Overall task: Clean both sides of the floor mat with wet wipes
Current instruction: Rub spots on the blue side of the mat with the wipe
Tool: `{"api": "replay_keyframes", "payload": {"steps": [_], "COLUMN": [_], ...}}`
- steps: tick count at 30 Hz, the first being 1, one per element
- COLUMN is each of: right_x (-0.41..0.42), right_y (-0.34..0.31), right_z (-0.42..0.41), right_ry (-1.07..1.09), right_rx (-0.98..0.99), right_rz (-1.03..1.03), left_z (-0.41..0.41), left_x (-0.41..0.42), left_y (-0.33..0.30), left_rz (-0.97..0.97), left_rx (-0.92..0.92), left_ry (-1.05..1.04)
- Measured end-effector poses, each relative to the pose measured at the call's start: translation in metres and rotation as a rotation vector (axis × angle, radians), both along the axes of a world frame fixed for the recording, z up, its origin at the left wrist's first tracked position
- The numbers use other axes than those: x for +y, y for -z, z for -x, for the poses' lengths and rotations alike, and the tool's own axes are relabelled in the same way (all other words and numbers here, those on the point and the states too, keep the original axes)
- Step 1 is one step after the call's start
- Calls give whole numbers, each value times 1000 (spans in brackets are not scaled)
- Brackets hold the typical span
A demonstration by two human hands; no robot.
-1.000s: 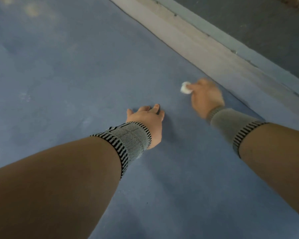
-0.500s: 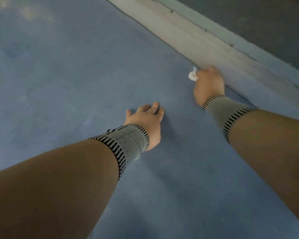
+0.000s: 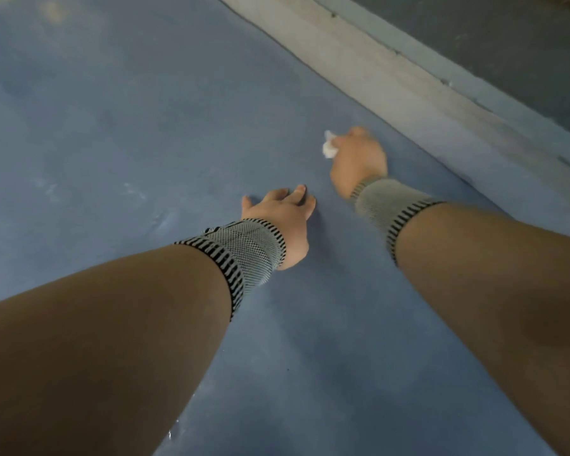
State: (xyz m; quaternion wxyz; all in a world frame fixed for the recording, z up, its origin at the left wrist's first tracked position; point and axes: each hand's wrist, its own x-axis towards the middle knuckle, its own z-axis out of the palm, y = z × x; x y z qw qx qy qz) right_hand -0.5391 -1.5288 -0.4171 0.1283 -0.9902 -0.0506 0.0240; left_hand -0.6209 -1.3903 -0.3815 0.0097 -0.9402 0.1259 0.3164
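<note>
At far left, floor mat (image 3: pixel 119 120): blue, spread flat, filling most of the view, with pale scuffs and smears near its left part; one face up, underside unseen

Centre, left hand (image 3: pixel 278 222): palm down on the mat, fingers straight and spread, holding nothing, in the same spot as half a second ago; judged to be bracing the mat. Striped wrist band (image 3: pixel 244 251) behind it

Right of centre, right hand (image 3: pixel 357 159): slightly blurred, fingers curled round a bunched white wet wipe (image 3: pixel 329 149), whose end shows at the fingertips and is pressed to the mat. Half a second ago this hand sat against the mat's far edge; now it has drawn back inward, away from the edge. Judged: a scrubbing stroke in progress along the edge zone, upper face only partly done, flip not yet made

Far right, pale concrete strip (image 3: pixel 408 80) bordering the mat, darker floor (image 3: pixel 507 44) beyond
</note>
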Motion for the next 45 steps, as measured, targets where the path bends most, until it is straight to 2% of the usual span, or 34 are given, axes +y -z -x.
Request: {"api": "replay_keyframes", "payload": {"steps": [4,6,9,11,12,15,17,18,21,23,24,27,29,31,33,35,36,38,39,40,41,42,43,45], "right_x": [13,-15,-30,0,16,30,3,-11,-20,15,35,61,35,10,1,27,46,72,72,62,47,31,17,9], "right_y": [5,6,12,8,5,5,5,7,15,7,3,8,10,16,18,7,2,4,3,4,3,6,9,15], "right_z": [41,43,22,24,33,69,72,64,42,42,47,79,85,71,54,50,55,78,91,99,99,93,84,71], "right_ry": [-367,-308,-12,31,-21,-450,-516,-443,-30,38,-37,-510,-562,-400,-110,12,-50,-368,-534,-602,-573,-477,-346,-9], "right_rx": [42,23,-44,-44,-41,-2,0,-31,-73,-75,-71,16,26,-30,-69,-44,-9,46,61,35,6,-44,-55,-85], "right_rz": [-17,15,71,-57,-143,-106,-87,-57,-57,-208,-294,-155,-163,-109,-19,-59,-90,-105,-113,-152,-187,-138,-54,-58], "left_z": [9,21,36,40,39,37,35,34,32,32,33,32,31,30,30,28,28,26,26,27,29,31,33,40], "left_x": [17,39,67,74,74,73,72,72,70,70,71,71,69,71,69,69,69,69,69,71,74,78,81,85], "left_y": [-4,-1,2,1,-1,-3,-4,-3,-2,-3,-3,-4,-4,-3,-3,-3,-3,-2,-2,-1,1,4,6,9], "left_rz": [81,66,-9,-64,-85,-139,-168,-184,-206,-209,-211,-219,-235,-250,-255,-273,-279,-272,-263,-248,-230,-209,-181,-128], "left_rx": [-16,-94,-182,-193,-167,-39,-10,-12,-17,-22,-21,-3,-1,-7,-2,-13,-18,-28,-34,-40,-52,-69,-86,-114], "left_ry": [26,-1,-151,-238,-261,-251,-214,-201,-182,-181,-182,-180,-165,-142,-128,-115,-109,-96,-94,-98,-103,-109,-114,-109]}}
